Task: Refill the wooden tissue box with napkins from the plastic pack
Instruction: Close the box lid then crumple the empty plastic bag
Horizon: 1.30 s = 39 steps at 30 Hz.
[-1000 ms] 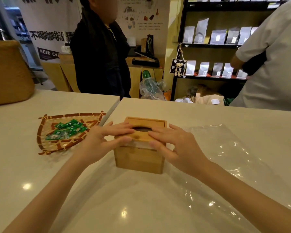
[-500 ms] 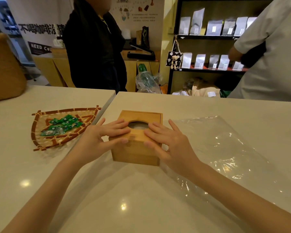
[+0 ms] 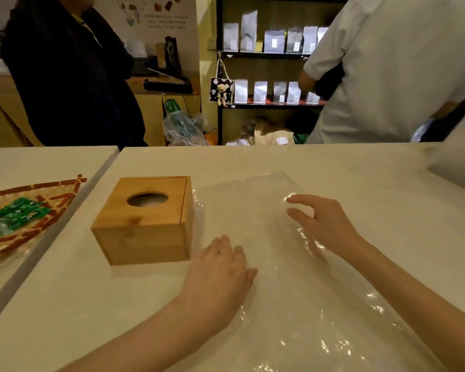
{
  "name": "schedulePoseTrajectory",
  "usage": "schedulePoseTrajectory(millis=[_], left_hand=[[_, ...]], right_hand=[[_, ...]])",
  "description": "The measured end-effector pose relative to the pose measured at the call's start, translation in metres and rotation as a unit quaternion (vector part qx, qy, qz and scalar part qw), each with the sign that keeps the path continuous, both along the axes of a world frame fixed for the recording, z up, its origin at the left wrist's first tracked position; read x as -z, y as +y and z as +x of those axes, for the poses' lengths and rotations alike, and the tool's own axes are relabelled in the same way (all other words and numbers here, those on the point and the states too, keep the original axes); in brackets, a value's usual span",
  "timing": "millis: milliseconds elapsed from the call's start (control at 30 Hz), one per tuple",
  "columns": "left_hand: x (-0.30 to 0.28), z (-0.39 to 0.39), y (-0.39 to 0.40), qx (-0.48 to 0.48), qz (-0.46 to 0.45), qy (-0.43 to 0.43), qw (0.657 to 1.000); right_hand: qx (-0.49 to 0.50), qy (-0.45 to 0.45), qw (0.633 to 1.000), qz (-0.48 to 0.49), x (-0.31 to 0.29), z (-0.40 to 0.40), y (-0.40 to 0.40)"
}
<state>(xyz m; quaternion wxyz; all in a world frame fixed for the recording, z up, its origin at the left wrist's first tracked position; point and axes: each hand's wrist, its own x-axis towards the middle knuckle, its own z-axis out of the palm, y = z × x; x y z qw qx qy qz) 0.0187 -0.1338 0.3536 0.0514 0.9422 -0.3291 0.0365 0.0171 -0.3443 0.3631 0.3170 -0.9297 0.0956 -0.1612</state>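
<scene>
The wooden tissue box (image 3: 145,224) stands on the white counter with its lid on; white napkin shows through the round hole (image 3: 147,200). To its right lies the clear plastic pack (image 3: 266,224), flat and see-through. My left hand (image 3: 220,275) rests palm down on the pack's near left edge, just right of the box, fingers together. My right hand (image 3: 322,224) hovers over the pack's middle with fingers spread and slightly curled. Neither hand holds anything.
A woven tray (image 3: 38,210) with several green sachets sits on the adjoining counter at the left. Two people stand behind the counter: one in dark clothes (image 3: 70,76), one in a light shirt (image 3: 387,71). Shelves with silver pouches (image 3: 266,41) line the back.
Both hands have left the top of the wooden box and moved right onto the plastic pack. The box lid now sits shut and uncovered. The view has shifted right.
</scene>
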Motion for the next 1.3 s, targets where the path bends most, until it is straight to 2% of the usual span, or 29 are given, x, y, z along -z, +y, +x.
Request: schedulePoseTrajectory(millis=[33,100,167,233,333,467,567,633,733,833,867,967,1000,1133,1200,1300], left_hand=[[0.006,0.001,-0.006,-0.038,0.065,0.025,0.997],[0.017,0.005,-0.013,-0.093,0.121,0.015,0.988],[0.025,0.009,-0.016,-0.116,0.124,-0.013,0.985],[0.029,0.013,-0.018,-0.118,0.116,-0.023,0.986],[0.029,0.019,-0.022,-0.13,0.103,0.0,0.986],[0.025,0.031,-0.025,-0.141,0.048,0.046,0.988],[0.025,0.034,-0.027,-0.093,-0.012,0.042,0.995],[0.029,0.034,-0.028,-0.069,-0.09,0.062,0.992],[0.03,0.035,-0.031,-0.07,-0.235,0.134,0.96],[0.029,0.039,-0.031,-0.11,-0.349,0.138,0.92],[0.029,0.041,-0.031,-0.124,-0.398,0.165,0.894],[0.023,0.042,-0.03,-0.138,-0.568,0.299,0.754],[0.021,0.043,-0.029,-0.137,-0.591,0.309,0.732],[0.018,0.038,-0.029,-0.144,-0.589,0.309,0.733],[0.016,0.035,-0.029,-0.146,-0.586,0.34,0.721],[0.013,0.038,-0.028,-0.123,-0.566,0.375,0.724]], right_hand=[[0.03,0.042,0.999,-0.016,0.008,-0.004,-0.012],[0.07,0.111,0.988,-0.086,0.023,-0.012,-0.031],[0.098,0.136,0.973,-0.156,0.034,-0.017,-0.042],[0.118,0.145,0.966,-0.177,0.039,-0.019,-0.048],[0.121,0.129,0.974,-0.144,0.039,-0.02,-0.051],[0.137,0.07,0.987,-0.051,0.037,-0.02,-0.051],[0.142,0.046,0.989,0.007,0.038,-0.021,-0.053],[0.146,0.015,0.988,0.042,0.037,-0.022,-0.055],[0.149,-0.03,0.984,0.09,0.038,-0.023,-0.056],[0.145,-0.067,0.974,0.16,0.039,-0.024,-0.059],[0.145,-0.081,0.969,0.183,0.038,-0.024,-0.06],[0.149,-0.106,0.952,0.245,0.035,-0.024,-0.065],[0.148,-0.11,0.945,0.27,0.034,-0.025,-0.067],[0.144,-0.137,0.907,0.372,0.029,-0.029,-0.079],[0.147,-0.143,0.894,0.399,0.025,-0.031,-0.085],[0.144,-0.145,0.887,0.413,0.021,-0.033,-0.088]])
